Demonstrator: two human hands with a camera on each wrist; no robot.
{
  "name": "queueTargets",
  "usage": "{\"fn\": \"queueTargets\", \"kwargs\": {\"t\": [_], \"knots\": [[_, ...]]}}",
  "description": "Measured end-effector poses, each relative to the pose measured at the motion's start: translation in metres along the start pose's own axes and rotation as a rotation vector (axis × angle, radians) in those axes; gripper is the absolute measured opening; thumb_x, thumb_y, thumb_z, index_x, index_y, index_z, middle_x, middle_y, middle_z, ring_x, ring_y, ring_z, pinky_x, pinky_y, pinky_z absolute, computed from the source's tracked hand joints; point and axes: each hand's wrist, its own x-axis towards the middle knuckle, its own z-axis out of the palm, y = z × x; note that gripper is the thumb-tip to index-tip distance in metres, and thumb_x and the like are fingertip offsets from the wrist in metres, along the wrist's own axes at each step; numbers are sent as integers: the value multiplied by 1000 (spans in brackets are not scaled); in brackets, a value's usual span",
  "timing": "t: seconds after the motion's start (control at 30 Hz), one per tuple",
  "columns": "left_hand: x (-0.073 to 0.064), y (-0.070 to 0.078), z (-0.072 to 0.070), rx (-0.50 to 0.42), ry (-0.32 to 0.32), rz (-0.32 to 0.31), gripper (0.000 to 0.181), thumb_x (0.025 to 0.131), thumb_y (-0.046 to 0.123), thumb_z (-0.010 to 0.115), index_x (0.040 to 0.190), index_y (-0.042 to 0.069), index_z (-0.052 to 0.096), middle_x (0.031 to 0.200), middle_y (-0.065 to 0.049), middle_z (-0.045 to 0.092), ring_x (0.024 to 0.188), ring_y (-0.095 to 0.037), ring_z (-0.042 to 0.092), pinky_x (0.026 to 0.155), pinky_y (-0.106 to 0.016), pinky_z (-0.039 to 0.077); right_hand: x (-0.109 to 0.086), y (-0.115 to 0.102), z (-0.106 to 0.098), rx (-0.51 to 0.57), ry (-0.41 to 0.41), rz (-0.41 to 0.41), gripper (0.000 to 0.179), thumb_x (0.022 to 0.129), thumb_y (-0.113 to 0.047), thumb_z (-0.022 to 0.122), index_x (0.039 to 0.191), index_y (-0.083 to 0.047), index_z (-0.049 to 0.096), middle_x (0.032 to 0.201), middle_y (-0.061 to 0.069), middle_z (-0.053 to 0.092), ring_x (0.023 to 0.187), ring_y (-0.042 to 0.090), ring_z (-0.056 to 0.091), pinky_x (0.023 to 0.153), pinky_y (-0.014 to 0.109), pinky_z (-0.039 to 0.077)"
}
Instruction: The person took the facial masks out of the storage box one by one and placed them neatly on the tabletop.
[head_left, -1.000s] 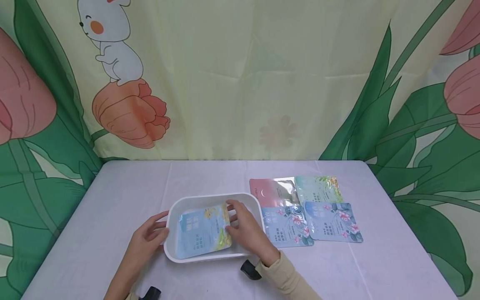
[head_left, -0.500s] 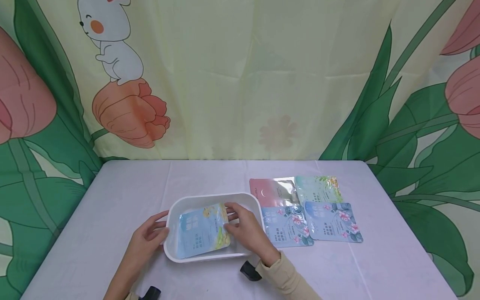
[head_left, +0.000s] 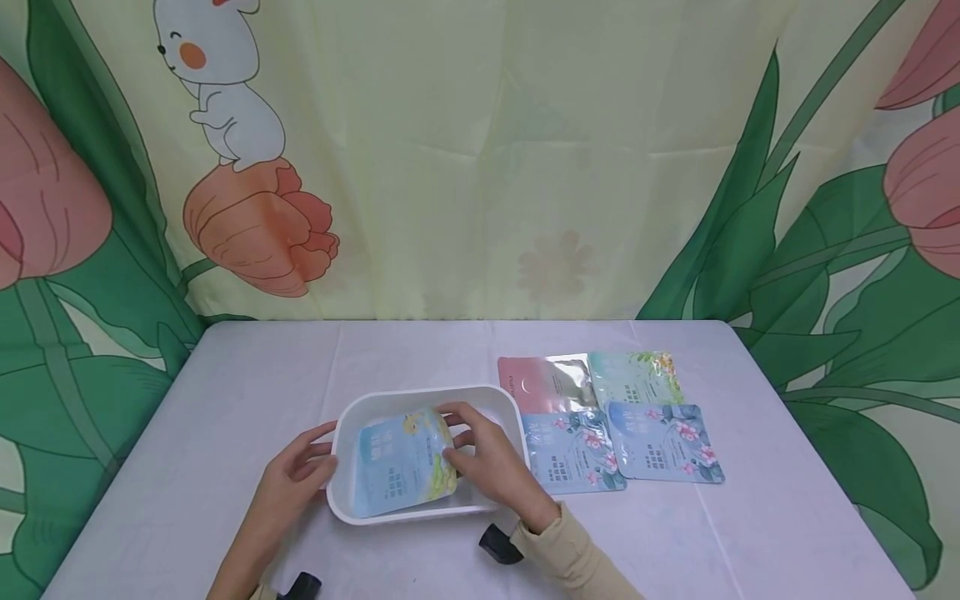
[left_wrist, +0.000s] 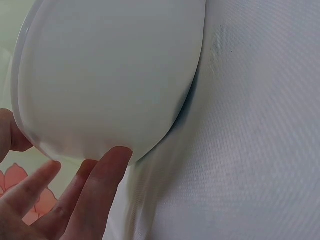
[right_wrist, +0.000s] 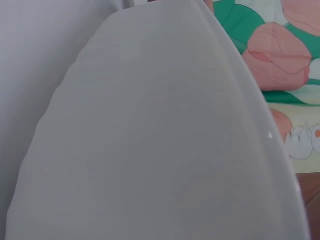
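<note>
A white plastic tray (head_left: 487,503) sits on the table with a light-blue face mask packet (head_left: 397,462) lying in it, printed with yellow and green flowers at its right end. My left hand (head_left: 298,467) holds the tray's left end, thumb near the rim. In the left wrist view its fingers (left_wrist: 97,192) lie against the outer wall. My right hand (head_left: 487,458) reaches over the tray's right side and grips the packet's right edge between thumb and fingers. The right wrist view is filled mostly by the tray's outer wall (right_wrist: 145,125), which hides the right fingers and packet.
Several face mask packets lie right of the tray: a pink-and-silver one (head_left: 543,385), a green one (head_left: 633,377), and two blue ones with pink flowers, the nearer-left packet (head_left: 566,454) beside the tray and the right packet (head_left: 663,442). A printed curtain (head_left: 465,167) hangs behind the table.
My right hand has shifted slightly left, and the right edge of the packet has moved left with it, bending a little. The left hand and tray stay put.
</note>
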Motion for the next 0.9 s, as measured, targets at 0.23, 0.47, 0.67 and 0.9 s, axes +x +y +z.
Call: {"fn": "queueTargets", "kwargs": {"t": [0.23,0.47,0.67,0.9], "knots": [[1,-3,-2,-21,-6,44,54,95,32,68,144,25,48,131,-15,60,101,-13,69,73,-28,59,-2,-1,-2,4,3,-13,48,91,8,58,135,-11,54,130,12,59,93,19,63,69,22,56],[0,-3,-3,-39,-13,47,53,95,32,68,144,25,49,131,-16,61,98,-8,68,72,-29,59,-4,-5,-6,42,3,-23,47,92,9,58,134,-11,56,131,12,58,94,21,64,67,24,57],[1,-4,-3,-41,-15,34,54,94,33,68,144,26,49,132,-16,60,100,-9,68,73,-28,59,-5,-7,-10,40,-1,-40,46,93,9,57,133,-14,58,130,12,58,94,22,64,66,24,57],[0,-3,-3,-37,-12,30,54,94,33,68,144,26,49,133,-16,60,101,-11,68,74,-28,59,-8,-9,-18,54,-6,-46,46,94,7,57,134,-14,58,133,12,57,94,21,64,67,23,56]]}}
